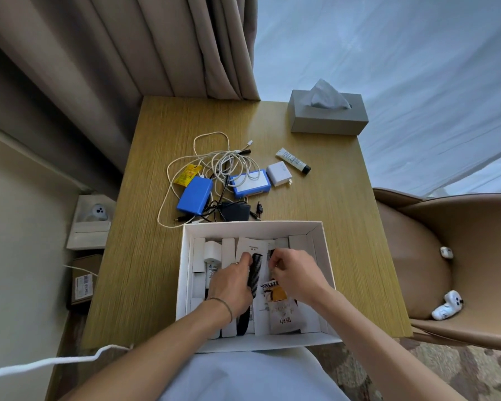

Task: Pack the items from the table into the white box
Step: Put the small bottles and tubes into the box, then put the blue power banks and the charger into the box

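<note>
The white box [324,250] stands at the table's near edge with packets, small white cartons and a white charger inside. Both hands are in it. My left hand [229,285] grips a black comb [255,273] that lies lengthwise in the box. My right hand [294,273] hovers beside the comb with fingers curled, pinching something small that I cannot make out, just above a snack packet [278,293]. Beyond the box on the table lie a blue pack [194,199], a blue-framed case [250,183], a white plug [278,175], a small tube [292,160], a yellow sachet [187,175], tangled white cables [214,160] and a black adapter [235,211].
A grey tissue box [329,115] stands at the table's far right corner. A tan chair [446,256] with small white gadgets on its seat is to the right. Curtains hang behind, and cardboard boxes [84,282] sit on the floor at the left.
</note>
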{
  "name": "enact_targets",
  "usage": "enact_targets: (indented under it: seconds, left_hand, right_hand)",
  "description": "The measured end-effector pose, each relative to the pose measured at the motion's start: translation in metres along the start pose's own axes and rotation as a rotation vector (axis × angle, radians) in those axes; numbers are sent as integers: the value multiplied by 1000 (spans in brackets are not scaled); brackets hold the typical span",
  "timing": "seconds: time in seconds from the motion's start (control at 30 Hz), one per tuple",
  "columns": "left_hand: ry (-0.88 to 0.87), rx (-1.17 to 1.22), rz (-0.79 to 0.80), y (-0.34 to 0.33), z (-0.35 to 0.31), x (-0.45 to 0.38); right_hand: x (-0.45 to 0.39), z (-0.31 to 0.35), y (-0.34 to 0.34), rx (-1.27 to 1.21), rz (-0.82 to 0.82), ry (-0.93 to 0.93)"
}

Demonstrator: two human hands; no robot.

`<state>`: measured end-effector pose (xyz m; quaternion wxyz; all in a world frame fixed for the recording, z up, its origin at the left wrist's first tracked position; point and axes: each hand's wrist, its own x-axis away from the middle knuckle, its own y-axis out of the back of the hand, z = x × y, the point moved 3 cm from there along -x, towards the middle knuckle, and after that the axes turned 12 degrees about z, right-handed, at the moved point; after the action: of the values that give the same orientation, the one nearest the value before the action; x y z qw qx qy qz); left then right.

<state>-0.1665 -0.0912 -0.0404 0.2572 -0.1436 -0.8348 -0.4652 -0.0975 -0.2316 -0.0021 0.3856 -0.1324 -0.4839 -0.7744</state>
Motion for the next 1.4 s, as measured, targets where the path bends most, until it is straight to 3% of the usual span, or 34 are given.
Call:
enact_targets:
  seconds: [0.13, 0.37, 0.53, 0.8, 1.1, 1.4]
  left_hand:
    - [-38, 18, -104, 8, -6, 4]
    - [-257, 41, -382, 71, -16, 20]
    - [-247, 67, -483, 125, -10, 8]
    - [-39, 78, -389, 167, 21, -52]
    - [347, 84, -196, 171, 84, -101]
    - [423, 75, -131, 151, 112, -132]
  right_hand:
    - [2, 6, 5, 0, -14, 13]
    - [-2, 27, 38, -79, -95, 60]
    - [-20, 47, 72, -96, -145, 115]
    - [-74, 68, 105, -120, -182, 67]
    - [-120, 63, 111, -140, -116, 16]
    - [-139, 38, 108, -103, -109, -9]
